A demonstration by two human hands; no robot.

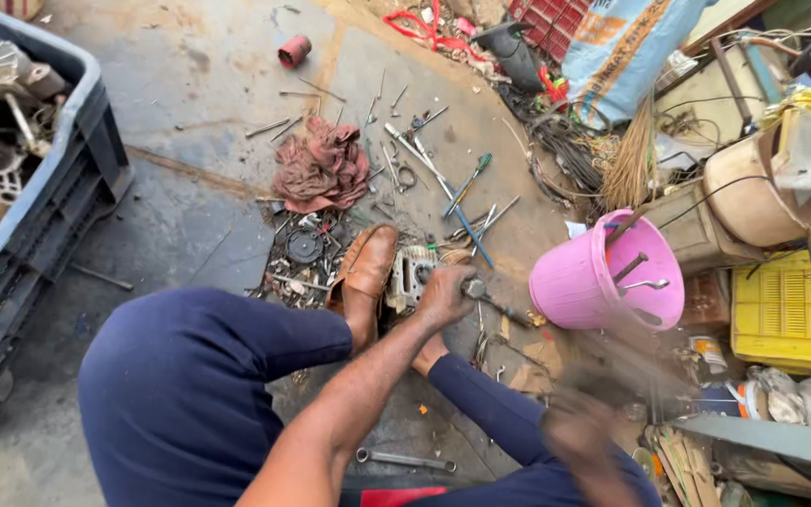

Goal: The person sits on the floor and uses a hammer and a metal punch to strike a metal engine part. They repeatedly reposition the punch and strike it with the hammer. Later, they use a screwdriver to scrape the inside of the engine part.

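My left hand (443,296) is closed around a metal rod-like tool (488,299), whose tip rests against a small grey engine part (413,272) on the concrete floor. The part sits right beside my brown leather shoe (363,277). My right hand (579,432) is low at the right and heavily motion-blurred. A dark smear stretches above it, and whatever it holds cannot be made out. My knees in dark blue trousers fill the lower part of the view.
A pink bucket (574,282) with tools stands right of the part. A red rag (323,169), screwdrivers (466,188) and several loose bits lie beyond. A dark crate (39,216) of scrap is at left, a yellow crate (790,310) at right, a wrench (405,460) near my legs.
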